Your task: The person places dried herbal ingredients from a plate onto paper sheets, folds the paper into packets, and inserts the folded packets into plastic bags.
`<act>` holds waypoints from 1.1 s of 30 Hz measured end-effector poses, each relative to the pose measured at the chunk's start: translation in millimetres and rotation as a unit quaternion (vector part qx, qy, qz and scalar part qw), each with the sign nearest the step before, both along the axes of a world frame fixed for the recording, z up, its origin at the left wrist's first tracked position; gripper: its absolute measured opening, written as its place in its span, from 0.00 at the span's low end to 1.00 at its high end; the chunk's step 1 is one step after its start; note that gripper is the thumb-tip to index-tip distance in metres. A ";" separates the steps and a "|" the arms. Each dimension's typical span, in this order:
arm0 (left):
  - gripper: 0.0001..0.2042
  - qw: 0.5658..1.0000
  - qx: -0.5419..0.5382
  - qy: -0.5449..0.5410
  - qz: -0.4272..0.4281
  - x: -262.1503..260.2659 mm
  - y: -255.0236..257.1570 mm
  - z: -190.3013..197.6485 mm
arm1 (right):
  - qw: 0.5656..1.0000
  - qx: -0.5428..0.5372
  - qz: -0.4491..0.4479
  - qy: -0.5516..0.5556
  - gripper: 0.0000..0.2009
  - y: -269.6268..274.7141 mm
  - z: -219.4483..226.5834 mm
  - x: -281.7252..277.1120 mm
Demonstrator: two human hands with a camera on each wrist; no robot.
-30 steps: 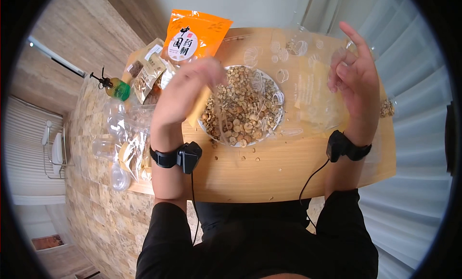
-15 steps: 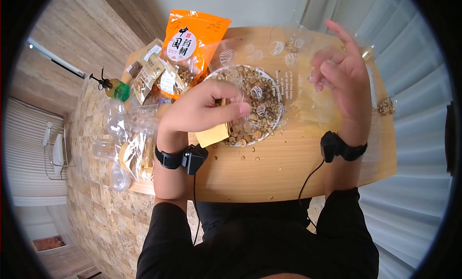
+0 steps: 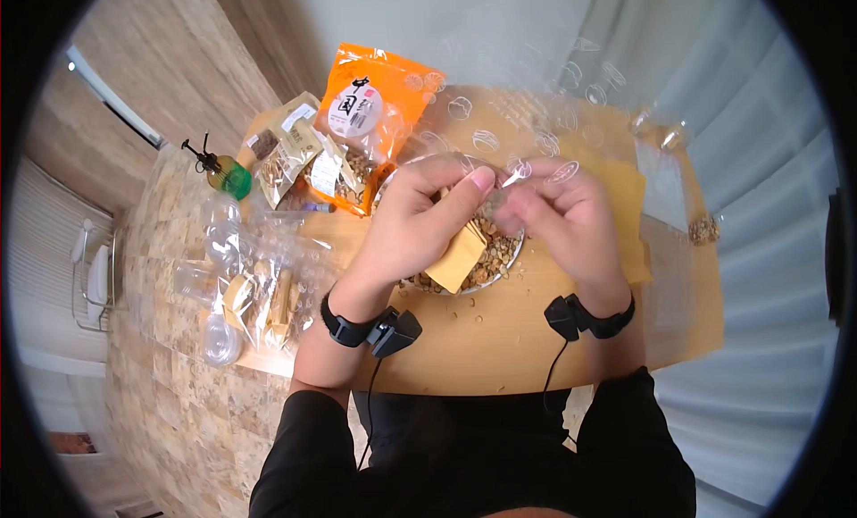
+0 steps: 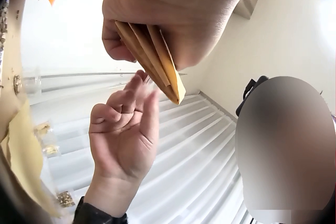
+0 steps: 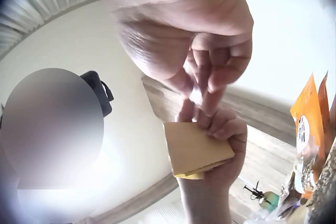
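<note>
In the head view, the left hand (image 3: 415, 223) grips a folded stack of tan paper (image 3: 458, 257) and pinches the edge of a clear plastic bag with white prints (image 3: 486, 141). The right hand (image 3: 571, 228) meets it fingertip to fingertip, thumb and fingers pinching a small whitish part of the plastic; the right wrist view shows this whitish bit (image 5: 196, 95) between its fingertips. Under the hands, a white plate of dried brown pieces (image 3: 500, 259) is partly hidden. The left wrist view shows the layered paper (image 4: 152, 61) hanging from the left palm.
At the back left stand an orange pouch (image 3: 375, 98) and small packets (image 3: 290, 161). A green spray bottle (image 3: 230, 177) and clear plastic packaging (image 3: 259, 295) are at the left. Yellow paper (image 3: 625, 205) and a small container of brown bits (image 3: 703, 229) lie right.
The right hand has moved left to meet the left hand, its raised index finger now bent in. The clear bag's prints have shifted upward above the hands, and the head view has shifted.
</note>
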State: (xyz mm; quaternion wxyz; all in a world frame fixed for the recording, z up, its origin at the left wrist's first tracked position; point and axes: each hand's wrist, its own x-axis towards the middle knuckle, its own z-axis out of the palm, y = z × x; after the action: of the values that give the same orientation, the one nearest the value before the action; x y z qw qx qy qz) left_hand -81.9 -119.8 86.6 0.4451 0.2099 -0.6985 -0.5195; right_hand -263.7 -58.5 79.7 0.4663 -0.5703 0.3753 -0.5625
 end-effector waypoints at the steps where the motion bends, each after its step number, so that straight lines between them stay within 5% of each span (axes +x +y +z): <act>1: 0.12 0.999 0.031 0.004 0.010 2.1 1.3 1.6 | 1.000 0.000 -0.019 0.011 0.13 0.5 2.4 -0.1; 4: 0.10 0.993 0.091 0.069 0.025 13.5 -6.8 5.9 | 0.999 0.009 -0.051 0.014 0.07 3.6 7.4 -5.6; 8: 0.08 0.975 0.126 0.080 0.167 23.8 -9.7 9.5 | 0.994 0.053 -0.070 0.063 0.09 20.4 16.9 -15.8; 12: 0.07 0.996 0.050 0.071 0.007 27.9 -19.6 -3.1 | 0.992 0.055 -0.096 0.054 0.08 48.7 10.6 -42.3; 15: 0.07 0.993 0.068 0.089 0.032 25.0 -14.4 1.2 | 0.972 0.055 -0.182 0.138 0.07 73.0 4.0 -84.8; 19: 0.10 0.991 0.082 0.105 0.026 32.9 -18.0 7.5 | 0.941 0.183 -0.250 0.137 0.06 116.3 -5.3 -180.0; 23: 0.14 0.998 0.046 0.027 -0.014 39.4 -22.8 10.6 | 0.924 0.219 -0.273 0.151 0.07 164.8 -18.0 -267.3; 25: 0.15 0.997 0.037 -0.053 -0.040 40.7 -19.2 12.7 | 0.863 0.270 -0.319 0.284 0.09 186.6 -32.0 -292.4; 28: 0.15 0.996 0.026 -0.072 -0.053 42.6 -19.8 14.0 | 0.835 0.325 -0.324 0.304 0.19 213.3 -61.1 -314.6; 32: 0.15 0.998 0.039 -0.044 -0.016 42.7 -18.8 12.9 | 0.806 0.350 -0.285 0.382 0.19 215.4 -81.1 -331.3; 33: 0.15 0.998 0.033 -0.042 -0.019 43.7 -19.9 13.0 | 0.717 0.324 -0.320 0.527 0.18 211.7 -76.9 -324.3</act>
State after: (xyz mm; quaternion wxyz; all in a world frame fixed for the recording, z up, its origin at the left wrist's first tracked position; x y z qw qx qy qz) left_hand -38.2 -139.7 99.6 0.3982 0.2331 -0.7030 -0.5412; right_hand -588.0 153.2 2.8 0.1417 -0.4343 0.8799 -0.1305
